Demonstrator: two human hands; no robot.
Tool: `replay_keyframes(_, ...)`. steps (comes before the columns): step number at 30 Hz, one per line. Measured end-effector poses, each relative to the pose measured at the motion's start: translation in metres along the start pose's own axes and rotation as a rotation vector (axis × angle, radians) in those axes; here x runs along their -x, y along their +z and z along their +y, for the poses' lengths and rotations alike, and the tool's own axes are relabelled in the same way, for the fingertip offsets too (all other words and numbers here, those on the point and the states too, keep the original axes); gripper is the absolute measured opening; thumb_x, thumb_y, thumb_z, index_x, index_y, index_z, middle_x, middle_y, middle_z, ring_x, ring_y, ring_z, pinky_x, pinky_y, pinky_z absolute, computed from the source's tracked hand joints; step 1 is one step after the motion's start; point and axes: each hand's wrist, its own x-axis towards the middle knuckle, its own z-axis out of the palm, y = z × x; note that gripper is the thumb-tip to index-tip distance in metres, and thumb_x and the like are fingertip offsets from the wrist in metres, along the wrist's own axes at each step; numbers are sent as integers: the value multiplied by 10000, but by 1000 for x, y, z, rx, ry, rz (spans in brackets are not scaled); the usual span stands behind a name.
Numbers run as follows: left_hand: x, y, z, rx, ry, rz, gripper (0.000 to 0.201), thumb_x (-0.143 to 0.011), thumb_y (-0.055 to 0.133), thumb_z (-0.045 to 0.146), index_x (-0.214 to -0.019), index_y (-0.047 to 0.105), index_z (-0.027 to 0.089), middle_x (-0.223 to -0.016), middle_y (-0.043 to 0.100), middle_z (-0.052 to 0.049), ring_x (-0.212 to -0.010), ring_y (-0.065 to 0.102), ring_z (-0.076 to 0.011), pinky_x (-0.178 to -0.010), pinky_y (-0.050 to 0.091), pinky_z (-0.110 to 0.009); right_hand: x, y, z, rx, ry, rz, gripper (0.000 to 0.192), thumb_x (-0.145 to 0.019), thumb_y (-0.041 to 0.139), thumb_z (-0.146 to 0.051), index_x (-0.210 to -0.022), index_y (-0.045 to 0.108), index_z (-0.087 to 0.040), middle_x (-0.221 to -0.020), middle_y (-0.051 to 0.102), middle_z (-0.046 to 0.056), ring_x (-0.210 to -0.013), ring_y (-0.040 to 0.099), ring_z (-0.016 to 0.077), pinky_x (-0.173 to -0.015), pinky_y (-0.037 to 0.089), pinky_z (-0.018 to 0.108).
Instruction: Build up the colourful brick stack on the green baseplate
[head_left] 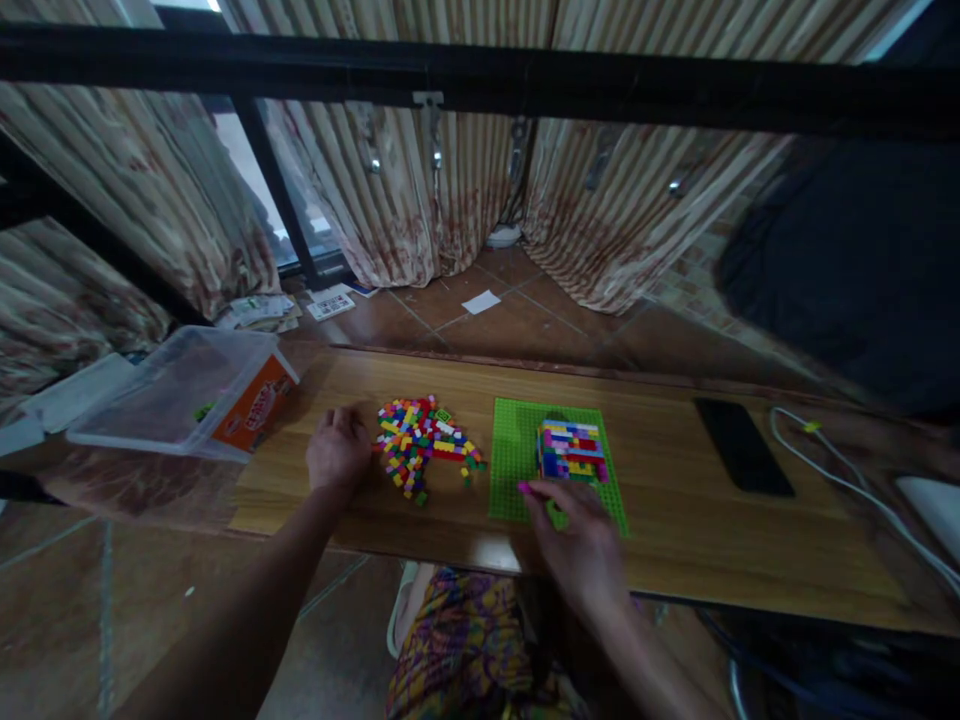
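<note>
My right hand (574, 525) pinches a small pink toy brick (523, 488) between thumb and fingertip, over the near part of a green studded baseplate (514, 440). Just beyond it, a block of multicoloured bricks (571, 448) stands on the baseplate, its near side partly covered by my fingers. My left hand (339, 448) rests on the table with its fingers curled, at the left edge of a loose pile of small coloured bricks (411, 440). What those fingers hold, if anything, is hidden.
A clear plastic bin (180, 385) with an orange label stands left on the wooden table (450, 525). To the right lie a black phone (742, 447) and a white cable (832, 460). A dark metal bar (480, 80) crosses above, before striped curtains (405, 200).
</note>
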Motion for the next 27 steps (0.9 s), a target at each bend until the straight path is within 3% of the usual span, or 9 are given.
replay_keyframes(3,0,-1,0,2,1,-2,300,-894,400,277,-1096,607,196,-1095,623,-120,-901,623,-243,-687,451,-324,4,-28,28,116,110,103,220,-898,544,-367,-947,707,-226,-865,718,46,-780,628,200,-712,474,318)
replay_keyframes(6,-1,-2,1,-1,3,-10,308,-890,410,283,-1103,610,188,-1096,622,-128,-902,622,-250,-691,454,-330,2,-41,47,222,175,167,256,-881,551,-393,-928,706,-195,-810,709,56,-728,605,203,-674,462,315)
replay_keyframes(19,-1,-4,3,10,-8,-10,296,-893,405,288,-1071,617,186,-1075,611,-144,-881,617,-269,-683,465,-349,-12,-25,59,379,178,178,260,-902,491,-363,-881,692,-200,-813,698,52,-771,601,201,-691,418,294)
replay_keyframes(27,0,-6,5,14,-21,-15,294,-886,415,293,-1070,621,192,-1062,603,-132,-889,611,-257,-701,466,-340,-11,-27,58,210,264,227,340,-868,527,-471,-878,710,-185,-774,679,52,-636,571,163,-607,418,274)
